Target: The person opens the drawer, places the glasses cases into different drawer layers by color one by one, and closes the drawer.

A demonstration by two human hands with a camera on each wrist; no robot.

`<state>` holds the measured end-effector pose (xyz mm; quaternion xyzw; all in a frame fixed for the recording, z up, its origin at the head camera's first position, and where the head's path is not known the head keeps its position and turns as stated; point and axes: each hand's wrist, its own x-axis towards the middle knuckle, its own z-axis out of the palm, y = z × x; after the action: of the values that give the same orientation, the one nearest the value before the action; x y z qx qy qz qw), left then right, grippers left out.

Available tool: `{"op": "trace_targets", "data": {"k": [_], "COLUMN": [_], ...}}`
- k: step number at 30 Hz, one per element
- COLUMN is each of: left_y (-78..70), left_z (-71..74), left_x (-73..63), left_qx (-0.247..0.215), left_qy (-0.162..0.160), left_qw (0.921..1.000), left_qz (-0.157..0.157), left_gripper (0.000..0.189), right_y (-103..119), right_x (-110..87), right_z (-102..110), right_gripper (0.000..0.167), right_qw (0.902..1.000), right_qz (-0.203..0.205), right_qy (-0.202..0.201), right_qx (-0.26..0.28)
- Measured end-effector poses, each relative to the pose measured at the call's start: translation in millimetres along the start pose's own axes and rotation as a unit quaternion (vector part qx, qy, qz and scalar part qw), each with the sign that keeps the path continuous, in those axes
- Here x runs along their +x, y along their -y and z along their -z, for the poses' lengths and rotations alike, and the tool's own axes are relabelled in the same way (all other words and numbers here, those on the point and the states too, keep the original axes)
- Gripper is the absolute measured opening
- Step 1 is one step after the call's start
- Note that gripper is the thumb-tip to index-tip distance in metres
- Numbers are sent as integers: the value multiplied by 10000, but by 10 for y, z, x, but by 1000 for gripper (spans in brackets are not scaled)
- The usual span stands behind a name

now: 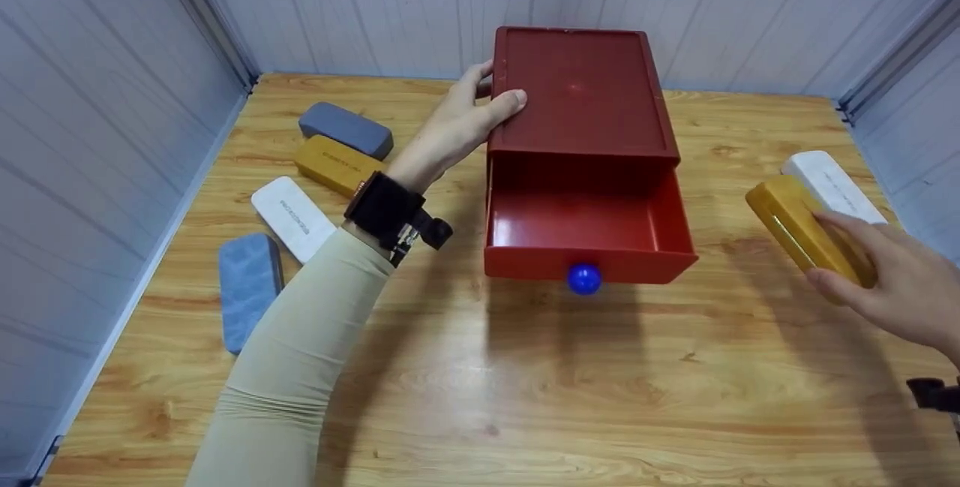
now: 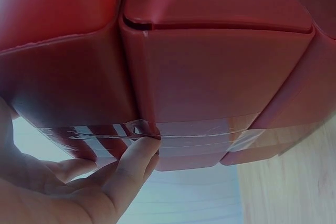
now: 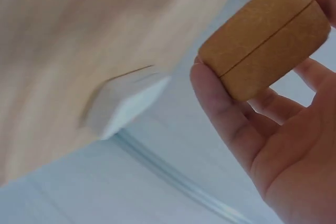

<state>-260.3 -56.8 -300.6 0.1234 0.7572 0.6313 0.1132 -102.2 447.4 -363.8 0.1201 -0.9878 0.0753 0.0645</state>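
The yellow case is lifted near the right edge of the worktop, gripped by the right hand with fingers curled around it. The left hand grips the top left edge of the red drawer box. Its drawer, with a blue knob, is pulled out and holds nothing, so I judge no case is inside yet. I count six cases: two yellow, two white, two grey-blue.

Head cam looks down over the whole counter; wrist cams sit tight (left shares the red drawer box, right the yellow case).
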Motion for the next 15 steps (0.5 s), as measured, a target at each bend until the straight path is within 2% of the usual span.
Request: {"op": "trace_targets", "data": {"k": [8,15], "left_y": [7,12], "left_z": [-15,-15], "left_x": [4,17], "left_qx": [-24,-132], "left_qy": [43,1], "left_qw": [10000,9999], "left_qz": [38,32], "left_gripper": [74,77], "right_y": [450,849], "right_x": [145,283], "right_z": [371,680], "right_gripper": [77,78], "right_qw": [9963,9932], "right_qz": [340,672], "right_qy": [-727,-901], "right_qx": [290,313]}}
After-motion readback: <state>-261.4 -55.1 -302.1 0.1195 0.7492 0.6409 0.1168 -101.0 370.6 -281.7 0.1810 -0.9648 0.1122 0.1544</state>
